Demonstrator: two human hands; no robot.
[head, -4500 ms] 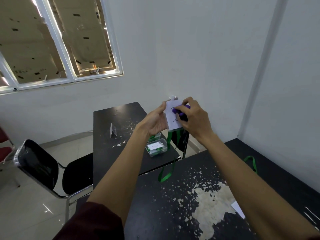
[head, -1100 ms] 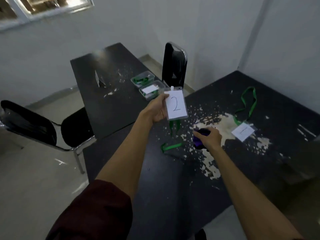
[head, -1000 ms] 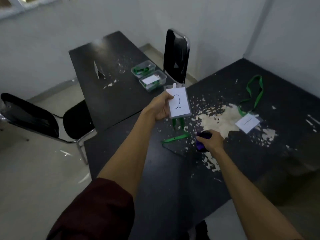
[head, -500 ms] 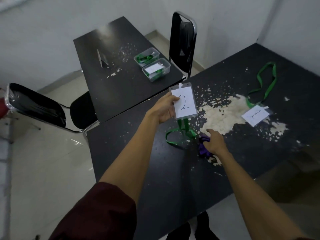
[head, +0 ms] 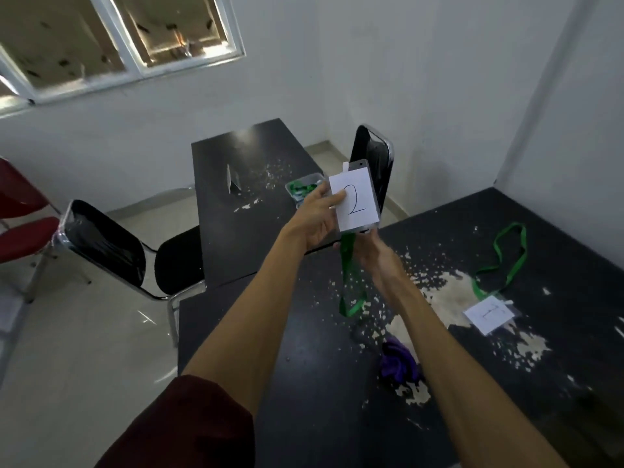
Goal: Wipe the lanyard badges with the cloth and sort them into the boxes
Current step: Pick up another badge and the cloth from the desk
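My left hand [head: 312,221] holds up a clear badge holder with a white card marked "2" [head: 354,202], thumb on its face. Its green lanyard [head: 349,285] hangs down from it in a loop above the table. My right hand [head: 369,256] is just under the badge, with thumb and fingers closed around the top of the lanyard. The purple cloth [head: 400,364] lies crumpled on the black table, apart from both hands. A second badge marked "1" [head: 489,312] lies flat at the right with its green lanyard [head: 510,258] spread beyond it.
Two clear boxes [head: 302,189] stand on the far black table [head: 236,238], mostly hidden behind my left hand and the badge. The near table [head: 324,400] has a worn, flaked top. A black chair [head: 371,163] stands behind the boxes and another chair [head: 111,248] at the left.
My right hand has let go of the purple cloth, left it on the table and risen to the lanyard under badge 2. The badge has been lifted higher and the view has tilted up.
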